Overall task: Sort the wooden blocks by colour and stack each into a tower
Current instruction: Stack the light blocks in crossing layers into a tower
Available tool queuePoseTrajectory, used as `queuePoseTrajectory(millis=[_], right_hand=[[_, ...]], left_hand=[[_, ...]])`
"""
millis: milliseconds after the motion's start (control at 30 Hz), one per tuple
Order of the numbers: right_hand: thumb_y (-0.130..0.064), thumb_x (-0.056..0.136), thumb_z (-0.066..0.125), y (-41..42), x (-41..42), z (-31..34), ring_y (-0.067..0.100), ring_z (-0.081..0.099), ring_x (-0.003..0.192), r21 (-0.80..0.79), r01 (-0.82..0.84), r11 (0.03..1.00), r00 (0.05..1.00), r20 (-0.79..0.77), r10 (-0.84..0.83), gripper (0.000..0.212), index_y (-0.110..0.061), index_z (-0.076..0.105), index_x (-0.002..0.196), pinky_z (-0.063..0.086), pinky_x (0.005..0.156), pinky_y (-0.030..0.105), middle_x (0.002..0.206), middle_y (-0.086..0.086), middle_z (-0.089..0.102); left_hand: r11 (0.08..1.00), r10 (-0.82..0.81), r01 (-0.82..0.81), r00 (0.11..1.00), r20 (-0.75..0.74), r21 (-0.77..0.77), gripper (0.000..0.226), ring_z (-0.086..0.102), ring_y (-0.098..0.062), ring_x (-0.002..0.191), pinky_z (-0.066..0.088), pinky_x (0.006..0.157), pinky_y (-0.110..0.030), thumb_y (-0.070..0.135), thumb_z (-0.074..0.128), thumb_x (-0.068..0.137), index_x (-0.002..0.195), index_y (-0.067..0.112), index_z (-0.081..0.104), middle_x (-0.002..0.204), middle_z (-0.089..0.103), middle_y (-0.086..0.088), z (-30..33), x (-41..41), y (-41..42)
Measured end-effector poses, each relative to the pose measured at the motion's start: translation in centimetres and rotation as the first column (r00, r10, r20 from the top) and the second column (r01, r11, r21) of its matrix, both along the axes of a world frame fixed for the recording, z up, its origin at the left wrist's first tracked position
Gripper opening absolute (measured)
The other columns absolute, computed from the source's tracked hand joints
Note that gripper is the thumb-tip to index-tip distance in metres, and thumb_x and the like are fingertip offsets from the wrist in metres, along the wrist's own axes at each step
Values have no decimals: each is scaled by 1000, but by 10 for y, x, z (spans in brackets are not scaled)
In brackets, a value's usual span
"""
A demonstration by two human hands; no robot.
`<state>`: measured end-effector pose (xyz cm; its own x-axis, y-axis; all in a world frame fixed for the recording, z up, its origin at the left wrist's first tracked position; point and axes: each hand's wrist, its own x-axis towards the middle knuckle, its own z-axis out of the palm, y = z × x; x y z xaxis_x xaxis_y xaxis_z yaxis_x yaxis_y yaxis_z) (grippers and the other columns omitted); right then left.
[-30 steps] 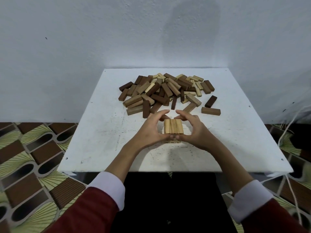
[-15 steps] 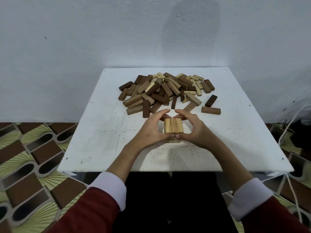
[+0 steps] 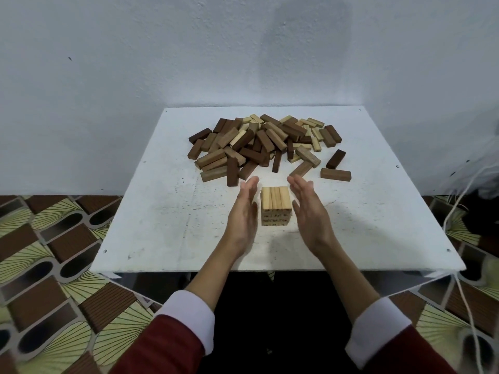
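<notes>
A short tower of light wooden blocks (image 3: 276,205) stands near the middle of the white table (image 3: 151,220), its top layer made of three blocks side by side. My left hand (image 3: 243,211) is flat and upright just left of the tower, my right hand (image 3: 307,211) likewise just right of it. Both palms face the tower with a small gap, holding nothing. Behind them lies a loose pile of mixed blocks (image 3: 259,144) in dark brown, mid brown and pale wood.
Two dark brown blocks (image 3: 335,174) (image 3: 335,159) lie apart at the pile's right. The table stands against a white wall. White cords (image 3: 459,201) hang past the table's right edge. Patterned floor lies on both sides.
Both hands were cupped around the tower with fingers curled over its far side. Now the fingers have straightened and the palms have drawn slightly away from the blocks.
</notes>
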<state>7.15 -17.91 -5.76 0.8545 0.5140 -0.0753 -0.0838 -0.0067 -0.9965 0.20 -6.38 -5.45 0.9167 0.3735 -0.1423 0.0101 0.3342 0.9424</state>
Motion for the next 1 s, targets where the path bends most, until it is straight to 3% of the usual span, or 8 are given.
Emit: queuePoseTrajectory(millis=[100, 267, 367, 433, 500, 633, 800, 1000], right_hand=[[-48, 99, 7, 3, -10, -10, 0, 35, 127, 25, 28, 999, 999, -48, -27, 56, -26, 26, 146, 25, 103, 21, 152, -8, 29], [-46, 99, 1, 5, -16, -18, -1, 29, 131, 0, -2, 1000, 999, 46, 2, 57, -24, 19, 148, 31, 88, -4, 154, -8, 23], [-74, 85, 11, 5, -20, -21, 1, 21, 139, 18, -44, 999, 996, 82, 42, 79, -28, 16, 149, 24, 109, 13, 155, -11, 18], [-86, 74, 18, 6, -20, -24, 1, 22, 139, 12, -70, 997, 993, 101, 69, 93, -31, 15, 149, 24, 109, 16, 154, -13, 19], [-83, 76, 17, 5, -19, -26, -2, 25, 137, 27, -71, 997, 993, 98, 68, 92, -29, 15, 150, 29, 103, 7, 154, -13, 20], [-62, 90, 8, 3, -18, -27, 0, 27, 137, 45, -51, 998, 996, 69, 48, 71, -25, 14, 151, 28, 106, 10, 155, -9, 22], [-57, 90, 5, 3, -17, -27, -15, 33, 123, 12, -74, 997, 995, 62, 73, 69, -25, 13, 151, 31, 96, 1, 145, -15, 27], [-89, 71, 15, 5, -16, -28, 1, 26, 136, 9, -85, 996, 994, 73, 84, 95, -36, 13, 149, 26, 102, 11, 151, -14, 22]], left_hand=[[998, 3, -2, 1000, 9, -60, 61, 31, -9, 136, 32, 99, -23, 54, 11, 97, 147, 23, 28, 151, 33, 4, -11, -1, -10], [998, 49, -47, 998, 49, -30, 54, 35, -5, 132, 36, 97, -15, 43, 11, 100, 149, 22, 22, 152, 30, 5, -22, -1, -18], [999, 43, -43, 997, 62, -7, 50, 32, -6, 136, 30, 111, -24, 33, 15, 102, 150, 20, 19, 153, 28, 3, -25, -4, -20], [1000, 25, -25, 998, 64, 7, 48, 32, -8, 137, 30, 111, -24, 32, 16, 103, 150, 22, 18, 153, 29, 2, -27, -4, -21], [1000, 13, -14, 998, 64, 13, 50, 31, -7, 137, 30, 110, -23, 38, 22, 102, 150, 25, 18, 153, 28, 3, -28, -4, -22], [999, -7, 4, 998, 68, 51, 60, 30, -7, 138, 29, 110, -23, 45, 26, 94, 151, 29, 13, 153, 27, 3, -27, -4, -23], [997, 6, -11, 998, 63, 81, 55, 26, -10, 141, 25, 115, -27, 44, 23, 98, 150, 32, 9, 156, 22, 1, -27, -4, -23], [994, -6, -5, 995, 104, 105, 48, 23, -10, 141, 33, 103, -9, 32, 14, 104, 151, 28, 5, 157, 15, -1, -29, -3, -24]])
